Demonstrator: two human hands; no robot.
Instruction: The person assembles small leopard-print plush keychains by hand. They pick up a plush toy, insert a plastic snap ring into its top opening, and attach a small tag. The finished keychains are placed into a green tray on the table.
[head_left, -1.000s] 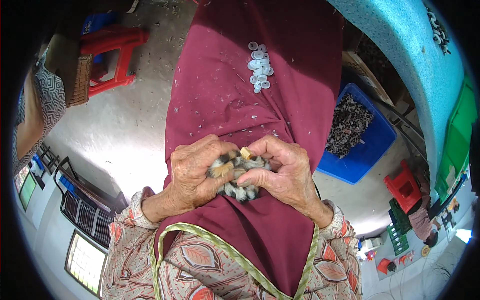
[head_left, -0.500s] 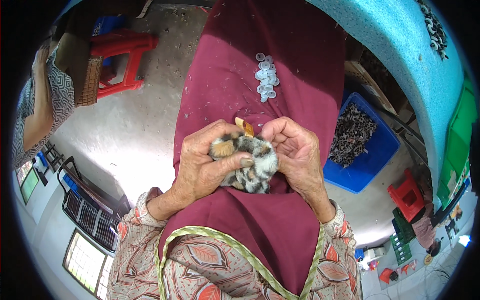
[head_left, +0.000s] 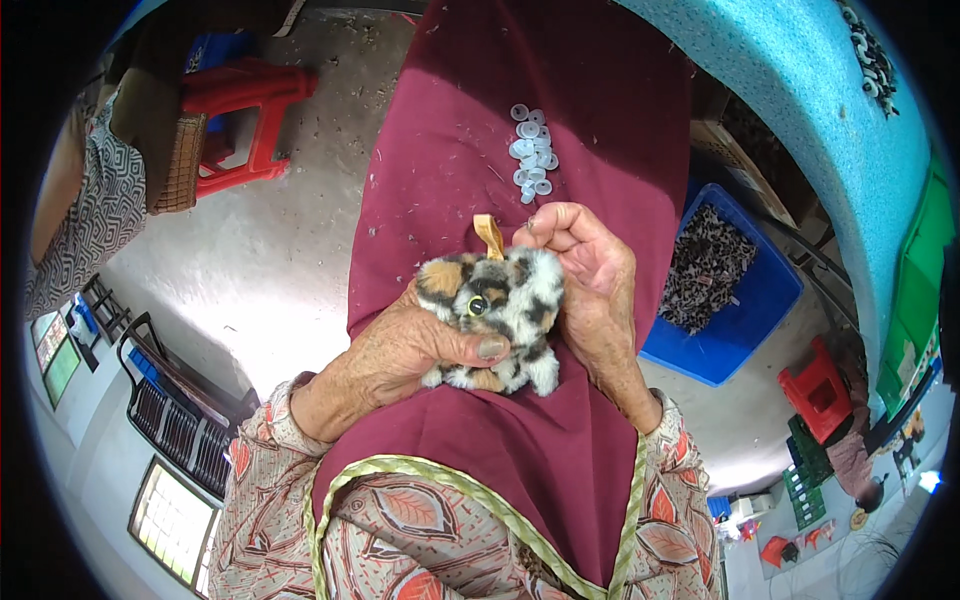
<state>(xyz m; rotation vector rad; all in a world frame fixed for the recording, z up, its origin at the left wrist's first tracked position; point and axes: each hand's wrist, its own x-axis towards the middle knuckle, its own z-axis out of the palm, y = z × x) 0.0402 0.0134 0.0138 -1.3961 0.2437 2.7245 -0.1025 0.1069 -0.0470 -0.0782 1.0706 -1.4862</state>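
Note:
My left hand (head_left: 415,345) is wrapped round a small plush toy (head_left: 515,300) with white, black and orange spotted fur, its thumb lying across the front. One round yellow-green eye (head_left: 478,305) with a black centre shows on its face. A gold ribbon loop (head_left: 488,235) sticks up from its top. Beside the toy's upper right, my right hand (head_left: 590,265) has its fingers curled and its thumb and fingertips pinched; a tiny dark spot shows there, too small to name. Several translucent white plastic washers (head_left: 530,150) lie in a cluster on the maroon cloth (head_left: 440,150) over my lap.
A blue bin (head_left: 715,360) with many small black-and-white pieces stands on the floor at right. Above it curves a light-blue table edge (head_left: 790,110) with more small dark and white parts (head_left: 870,60). Red stools (head_left: 255,110) stand left and right. A person (head_left: 85,200) sits at far left.
The toy has turned so that its face and eye show. My left thumb has moved lower on it, and my right hand has risen slightly with its fingers off the fur.

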